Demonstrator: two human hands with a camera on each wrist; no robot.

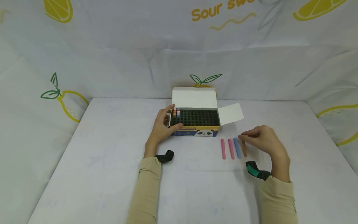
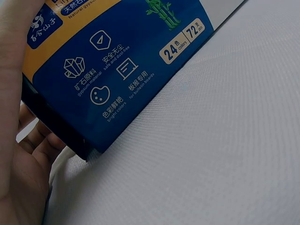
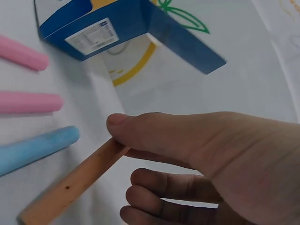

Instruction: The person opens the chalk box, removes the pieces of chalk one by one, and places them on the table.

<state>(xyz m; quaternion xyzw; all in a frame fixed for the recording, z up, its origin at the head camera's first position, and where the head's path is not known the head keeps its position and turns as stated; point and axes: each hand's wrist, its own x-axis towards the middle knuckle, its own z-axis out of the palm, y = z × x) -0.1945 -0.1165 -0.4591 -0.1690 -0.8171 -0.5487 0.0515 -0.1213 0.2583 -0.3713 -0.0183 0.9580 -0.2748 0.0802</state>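
Beige sleeves [image 1: 145,193] at the frame's bottom lead to a left hand [image 1: 162,126] gripping the chalk box [image 1: 190,133] at center and a right hand [image 1: 264,138] pinching the brown chalk [image 1: 244,150], right of center, best held lightly against snapping.

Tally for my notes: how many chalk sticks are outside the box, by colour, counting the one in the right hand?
Pink chalk sticks: 2
Blue chalk stick: 1
Orange-brown chalk stick, pinched by the right hand: 1
Total: 4
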